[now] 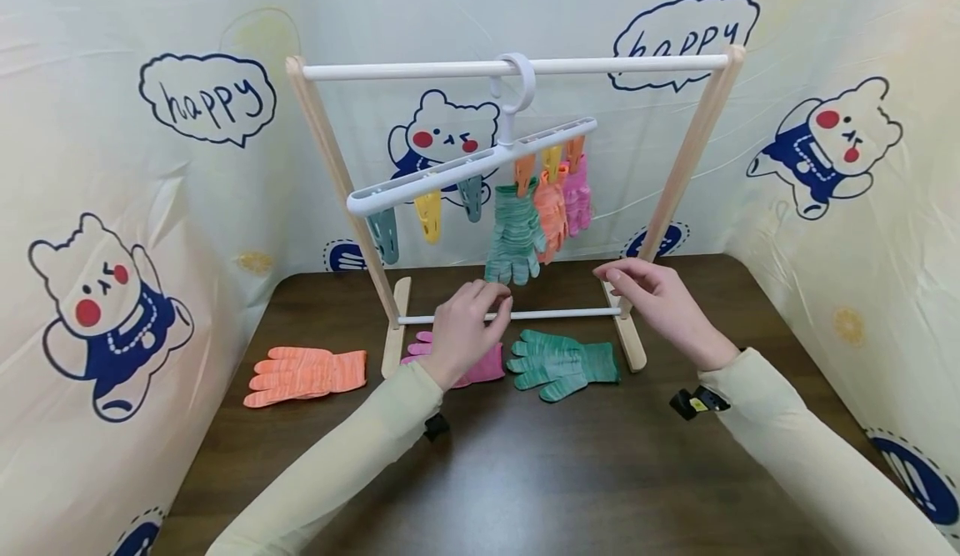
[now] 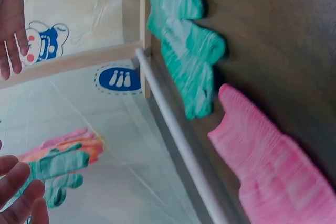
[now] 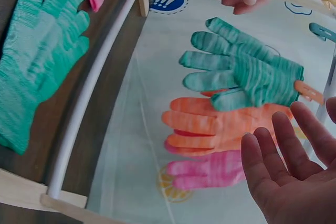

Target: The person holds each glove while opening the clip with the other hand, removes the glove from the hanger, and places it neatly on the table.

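Note:
My left hand [image 1: 467,331] is held over the pink glove [image 1: 486,366] on the table, partly hiding it; its fingers are loosely bent around nothing. My right hand [image 1: 663,304] hovers by the right post, and the right wrist view shows its fingers spread, holding nothing. Between and beyond the hands, a green glove [image 1: 514,235], an orange glove [image 1: 551,218] and a pink glove [image 1: 577,197] hang from clips on a white hanger [image 1: 450,174]. On the table, a second green glove [image 1: 567,364] lies right of the pink one, and a second orange glove [image 1: 307,376] lies at the left.
The hanger hooks over the top bar [image 1: 420,70] of a wooden stand, tilted with its left end nearer. Two blue-grey clips [image 1: 384,237] and a yellow clip [image 1: 428,218] hang from its left half without gloves. A low white bar [image 1: 566,314] joins the posts.

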A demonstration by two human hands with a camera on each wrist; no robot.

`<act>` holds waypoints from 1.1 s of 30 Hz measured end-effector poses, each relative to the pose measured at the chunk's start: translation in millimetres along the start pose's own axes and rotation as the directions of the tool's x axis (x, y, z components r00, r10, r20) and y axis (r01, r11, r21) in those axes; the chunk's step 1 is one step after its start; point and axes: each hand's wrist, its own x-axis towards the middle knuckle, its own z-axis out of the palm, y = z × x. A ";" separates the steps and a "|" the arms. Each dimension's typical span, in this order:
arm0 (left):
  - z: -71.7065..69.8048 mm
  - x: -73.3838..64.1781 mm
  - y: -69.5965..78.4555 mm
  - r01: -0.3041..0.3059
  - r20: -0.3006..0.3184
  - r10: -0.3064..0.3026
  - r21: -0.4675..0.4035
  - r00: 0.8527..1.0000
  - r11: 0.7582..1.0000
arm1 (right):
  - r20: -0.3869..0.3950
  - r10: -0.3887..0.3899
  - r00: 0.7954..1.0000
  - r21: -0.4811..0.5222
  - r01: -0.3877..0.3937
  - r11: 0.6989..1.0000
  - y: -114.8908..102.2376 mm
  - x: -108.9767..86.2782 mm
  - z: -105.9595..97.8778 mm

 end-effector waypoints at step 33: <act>-15.4 65.3 -20.6 0.298 -0.017 -0.313 -0.261 0.950 0.918 | -0.007 -0.106 0.994 0.018 0.107 0.994 -43.5 52.1 -1.5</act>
